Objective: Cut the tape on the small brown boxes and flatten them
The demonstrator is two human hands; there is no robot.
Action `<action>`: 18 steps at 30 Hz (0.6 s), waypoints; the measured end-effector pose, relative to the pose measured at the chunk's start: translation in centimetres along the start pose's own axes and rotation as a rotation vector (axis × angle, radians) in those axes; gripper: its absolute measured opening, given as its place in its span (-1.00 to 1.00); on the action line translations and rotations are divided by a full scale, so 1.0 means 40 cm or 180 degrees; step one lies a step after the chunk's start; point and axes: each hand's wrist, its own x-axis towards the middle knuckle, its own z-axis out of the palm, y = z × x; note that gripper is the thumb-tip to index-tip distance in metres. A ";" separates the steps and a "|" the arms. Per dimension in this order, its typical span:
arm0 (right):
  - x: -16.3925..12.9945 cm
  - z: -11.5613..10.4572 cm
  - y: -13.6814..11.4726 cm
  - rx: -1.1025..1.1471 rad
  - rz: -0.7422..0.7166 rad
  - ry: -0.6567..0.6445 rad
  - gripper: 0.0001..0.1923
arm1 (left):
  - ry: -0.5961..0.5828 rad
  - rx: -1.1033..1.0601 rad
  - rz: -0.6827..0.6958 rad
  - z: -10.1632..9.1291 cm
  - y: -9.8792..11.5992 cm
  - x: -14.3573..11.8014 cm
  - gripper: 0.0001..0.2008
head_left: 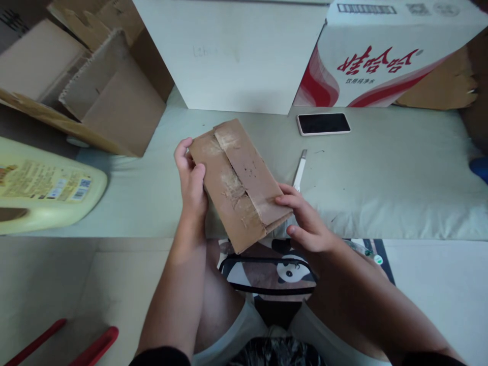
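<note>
A flat brown cardboard box (238, 183), its flaps sealed under worn clear tape, is held above the pale padded surface (381, 178), gripped at its far end by the left hand (190, 178) and at its near corner by the right hand (305, 218). The tape appears uncut; a slim white utility knife (300, 170) lies untouched just beyond the right hand.

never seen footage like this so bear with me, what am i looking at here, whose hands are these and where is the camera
The one picture comes from a camera worn on a person's head, looking down at their own bare hands and knees. No machine is involved. The left hand and right hand hold a flat, taped cardboard box by its opposite ends. On the pale surface beyond lie a phone and a small knife-like tool, its kind unclear. Bigger cartons stand behind, one printed red and white. A yellow jug lies at left.
</note>
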 end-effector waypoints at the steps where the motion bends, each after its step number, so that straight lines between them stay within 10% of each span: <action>1: 0.000 0.000 0.000 -0.0020 0.0010 0.0011 -0.49 | 0.0028 0.0018 -0.0007 0.000 0.000 0.001 -0.32; 18: 0.019 -0.013 0.061 -0.1480 0.1033 0.1406 -0.77 | -0.0101 0.0161 -0.0228 -0.013 0.008 0.007 -0.22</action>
